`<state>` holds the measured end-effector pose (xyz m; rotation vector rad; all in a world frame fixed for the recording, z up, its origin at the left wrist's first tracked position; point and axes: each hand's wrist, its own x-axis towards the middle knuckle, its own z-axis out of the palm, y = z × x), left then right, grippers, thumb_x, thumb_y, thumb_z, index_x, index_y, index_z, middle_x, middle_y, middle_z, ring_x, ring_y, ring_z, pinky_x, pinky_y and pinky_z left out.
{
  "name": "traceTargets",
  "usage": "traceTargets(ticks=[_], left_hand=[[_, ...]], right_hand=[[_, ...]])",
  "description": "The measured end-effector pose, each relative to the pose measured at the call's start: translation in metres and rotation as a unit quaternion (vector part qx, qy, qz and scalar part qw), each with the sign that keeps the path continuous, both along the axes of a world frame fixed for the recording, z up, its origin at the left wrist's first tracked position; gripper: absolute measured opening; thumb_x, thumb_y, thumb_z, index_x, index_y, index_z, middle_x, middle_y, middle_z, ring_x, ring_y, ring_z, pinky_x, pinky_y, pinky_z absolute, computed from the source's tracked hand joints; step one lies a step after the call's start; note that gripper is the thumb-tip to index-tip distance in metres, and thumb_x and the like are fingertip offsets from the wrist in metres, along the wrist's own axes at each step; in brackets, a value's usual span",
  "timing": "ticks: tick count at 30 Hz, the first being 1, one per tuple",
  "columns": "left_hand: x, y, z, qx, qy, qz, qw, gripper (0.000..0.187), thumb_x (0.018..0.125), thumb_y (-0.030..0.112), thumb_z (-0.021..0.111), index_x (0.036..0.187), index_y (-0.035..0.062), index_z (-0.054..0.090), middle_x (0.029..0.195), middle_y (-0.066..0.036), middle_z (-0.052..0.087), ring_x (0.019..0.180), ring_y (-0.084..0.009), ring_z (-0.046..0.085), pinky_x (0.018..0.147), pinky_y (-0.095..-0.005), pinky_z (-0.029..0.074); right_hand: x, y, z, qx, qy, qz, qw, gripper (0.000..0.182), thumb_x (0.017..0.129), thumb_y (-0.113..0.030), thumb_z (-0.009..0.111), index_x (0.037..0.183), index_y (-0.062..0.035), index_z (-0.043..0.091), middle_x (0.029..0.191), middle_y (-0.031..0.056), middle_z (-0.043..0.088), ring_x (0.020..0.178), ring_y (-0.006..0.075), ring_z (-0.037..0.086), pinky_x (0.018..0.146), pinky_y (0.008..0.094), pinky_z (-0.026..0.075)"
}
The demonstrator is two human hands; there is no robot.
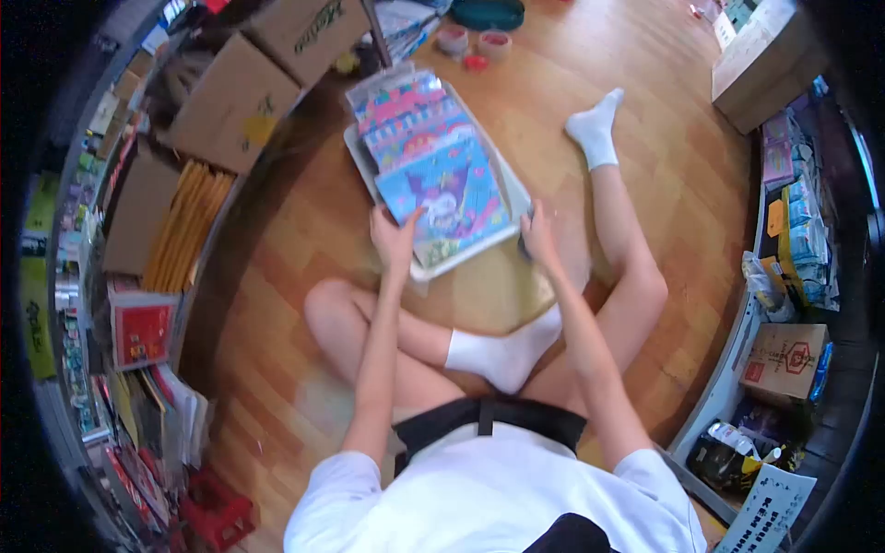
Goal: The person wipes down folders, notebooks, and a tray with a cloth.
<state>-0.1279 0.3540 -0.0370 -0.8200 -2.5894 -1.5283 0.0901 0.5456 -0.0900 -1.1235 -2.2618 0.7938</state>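
A white tray (513, 180) lies tilted on the floor in front of my legs. In it, several colourful flat packs with cartoon prints overlap in a row. The nearest is a blue pack with a cartoon character (447, 195). My left hand (395, 240) is closed around the tray's near left edge, its thumb over the blue pack's side. At the near right corner, my right hand (538, 235) grips the tray's rim, with the fingertips partly hidden. Whether the left fingers also pinch the blue pack is hard to see.
Shelves with cardboard boxes (235, 103), brown folders and papers line the left. Goods and a carton (784, 361) fill the right shelf. Rolls of tape (494, 44) lie beyond the tray. A large box (770, 69) stands far right, and a red plastic stool (218, 511) near left.
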Motion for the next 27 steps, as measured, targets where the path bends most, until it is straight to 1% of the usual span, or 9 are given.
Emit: traceTargets(ticks=[3, 8, 11, 13, 15, 19, 21, 23, 27], left_hand=[[0.045, -0.02, 0.098, 0.159, -0.163, -0.092, 0.969, 0.038, 0.084, 0.019, 0.069, 0.104, -0.0013, 0.045, 0.104, -0.014, 0.058, 0.092, -0.0194, 0.057, 0.082, -0.0327, 0.046], [0.061, -0.07, 0.137, 0.235, -0.301, -0.018, 0.924, 0.033, 0.095, 0.026, 0.053, 0.116, 0.0012, 0.044, 0.119, -0.013, 0.053, 0.103, -0.0201, 0.055, 0.087, -0.0343, 0.046], [0.055, -0.109, 0.118, 0.376, -0.534, -0.116, 0.748, 0.046, 0.098, 0.033, 0.045, 0.13, 0.002, 0.038, 0.128, -0.013, 0.049, 0.111, -0.0236, 0.053, 0.094, -0.0392, 0.044], [0.077, -0.112, 0.115, 0.405, -0.591, -0.112, 0.689, 0.056, 0.097, 0.04, 0.042, 0.138, 0.0034, 0.032, 0.132, -0.012, 0.047, 0.118, -0.0269, 0.049, 0.099, -0.0443, 0.041], [0.098, -0.118, 0.092, 0.407, -0.608, -0.101, 0.674, 0.056, 0.097, 0.041, 0.043, 0.137, 0.0036, 0.034, 0.132, -0.012, 0.047, 0.119, -0.0274, 0.048, 0.1, -0.045, 0.04], [0.156, -0.1, 0.088, 0.41, -0.704, -0.159, 0.558, 0.061, 0.095, 0.047, 0.042, 0.138, 0.0045, 0.033, 0.135, -0.013, 0.045, 0.123, -0.028, 0.044, 0.104, -0.0457, 0.035], [0.177, -0.094, 0.072, 0.508, -0.734, -0.296, 0.34, 0.066, 0.095, 0.05, 0.039, 0.142, 0.0053, 0.026, 0.14, -0.013, 0.039, 0.127, -0.0276, 0.041, 0.107, -0.0453, 0.032], [0.204, -0.112, 0.054, 0.355, -0.704, -0.177, 0.589, 0.072, 0.093, 0.057, 0.033, 0.146, 0.0084, 0.019, 0.145, -0.012, 0.033, 0.132, -0.0268, 0.036, 0.11, -0.0446, 0.028], [0.204, -0.112, 0.1, 0.345, -0.71, -0.154, 0.594, 0.075, 0.092, 0.061, 0.028, 0.147, 0.0113, 0.017, 0.147, -0.011, 0.03, 0.134, -0.0259, 0.033, 0.11, -0.0444, 0.028]], right_hand=[[-0.004, 0.035, 0.037, -0.113, -0.187, 0.051, 0.975, 0.046, 0.091, -0.029, 0.051, 0.129, -0.0044, 0.044, 0.091, 0.0264, 0.063, 0.092, 0.0368, 0.062, 0.081, 0.0442, 0.048], [0.052, -0.01, 0.084, -0.291, 0.15, -0.004, 0.945, 0.051, 0.095, -0.045, 0.044, 0.12, -0.0008, 0.05, 0.101, 0.0168, 0.062, 0.093, 0.026, 0.061, 0.082, 0.0379, 0.049], [0.115, -0.043, 0.074, -0.541, 0.415, -0.047, 0.731, 0.059, 0.095, -0.05, 0.041, 0.126, -0.0001, 0.047, 0.112, 0.0143, 0.059, 0.1, 0.025, 0.059, 0.09, 0.038, 0.046], [0.134, -0.083, 0.103, -0.537, 0.528, -0.035, 0.657, 0.063, 0.094, -0.052, 0.042, 0.131, -0.0008, 0.042, 0.118, 0.0156, 0.056, 0.11, 0.0252, 0.056, 0.097, 0.0391, 0.042], [0.131, -0.124, 0.139, -0.469, 0.554, -0.098, 0.681, 0.063, 0.095, -0.05, 0.042, 0.133, -0.0007, 0.039, 0.129, 0.0169, 0.05, 0.119, 0.0278, 0.05, 0.102, 0.0409, 0.038], [0.098, -0.18, 0.203, -0.275, 0.254, 0.058, 0.926, 0.063, 0.089, -0.038, 0.055, 0.138, -0.0023, 0.036, 0.143, 0.0157, 0.036, 0.13, 0.034, 0.037, 0.109, 0.0469, 0.027], [0.081, -0.205, 0.194, 0.029, -0.037, 0.219, 0.975, 0.068, 0.082, -0.033, 0.063, 0.139, -0.0067, 0.037, 0.146, 0.0171, 0.032, 0.134, 0.0366, 0.029, 0.109, 0.0544, 0.02], [0.068, -0.222, 0.193, 0.072, -0.038, 0.288, 0.954, 0.07, 0.079, -0.032, 0.063, 0.14, -0.0094, 0.038, 0.147, 0.0172, 0.03, 0.136, 0.0377, 0.026, 0.108, 0.0574, 0.017], [0.04, -0.194, 0.206, 0.107, -0.047, 0.308, 0.944, 0.068, 0.079, -0.03, 0.063, 0.14, -0.0117, 0.039, 0.148, 0.0145, 0.03, 0.136, 0.0377, 0.025, 0.107, 0.0582, 0.018]])
